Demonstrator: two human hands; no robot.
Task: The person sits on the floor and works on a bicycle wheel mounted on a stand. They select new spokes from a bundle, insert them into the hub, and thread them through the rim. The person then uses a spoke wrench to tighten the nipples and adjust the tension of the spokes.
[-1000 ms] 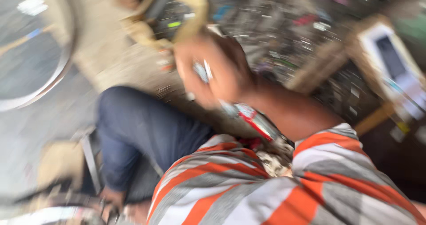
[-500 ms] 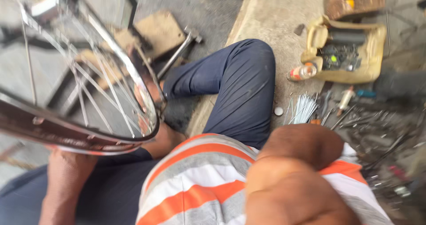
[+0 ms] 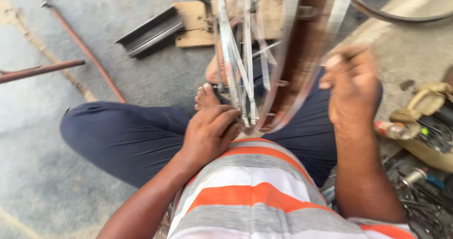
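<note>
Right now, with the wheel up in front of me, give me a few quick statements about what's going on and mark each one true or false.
1. The left hand has its fingers on the spokes of the wheel rim. True.
2. The right hand rests flat on the floor. False: it is raised beside the rim's outer edge, fingers curled.
3. The person sits on the floor in dark blue trousers, one bare foot showing. True.
4. The wheel lies flat on the wooden board. False: it is held up on edge over the lap.
5. A metal channel piece lies beside the board. True.
</note>
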